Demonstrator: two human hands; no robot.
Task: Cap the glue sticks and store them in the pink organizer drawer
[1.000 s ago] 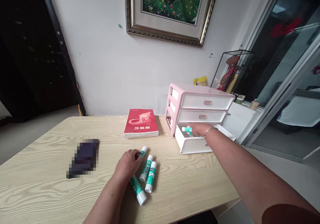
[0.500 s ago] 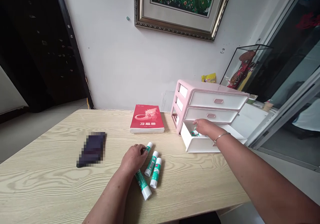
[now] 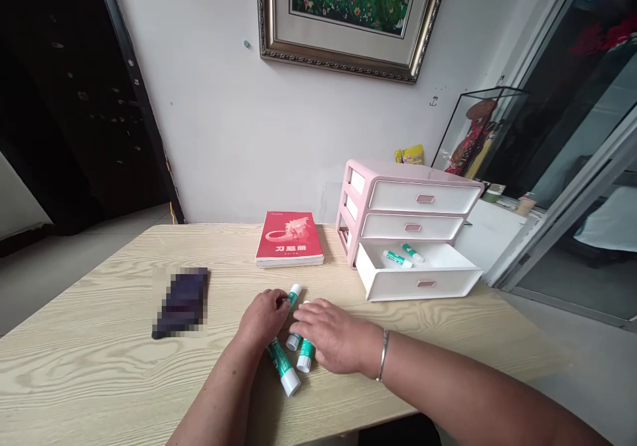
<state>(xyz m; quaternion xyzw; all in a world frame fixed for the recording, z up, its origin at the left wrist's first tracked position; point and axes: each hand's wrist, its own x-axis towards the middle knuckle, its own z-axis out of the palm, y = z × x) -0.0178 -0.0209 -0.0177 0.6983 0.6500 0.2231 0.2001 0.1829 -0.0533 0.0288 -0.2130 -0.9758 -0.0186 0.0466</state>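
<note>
My left hand (image 3: 263, 316) rests on the table with its fingers curled on a green-and-white glue stick (image 3: 294, 293), whose white end sticks out past the fingertips. Below that hand, a thicker glue stick (image 3: 284, 370) lies slanted. My right hand (image 3: 331, 333), a bangle on its wrist, is spread palm down over two more glue sticks, one (image 3: 293, 341) by the fingertips and one (image 3: 305, 356) by the thumb; the hand hides their upper parts. Two glue sticks (image 3: 397, 259) lie apart in the pulled-out bottom drawer (image 3: 398, 290).
The pink-and-white drawer unit (image 3: 423, 197) stands at the table's back right, its upper two drawers closed. A red book (image 3: 290, 237) lies by the wall. On the left is a dark pixelated item (image 3: 182, 302). A yellow packet (image 3: 412, 154) shows behind the unit.
My right hand has left the drawer and moved left to the glue sticks on the table. Two glue sticks now show plainly inside the drawer. My left hand has stayed in place.
</note>
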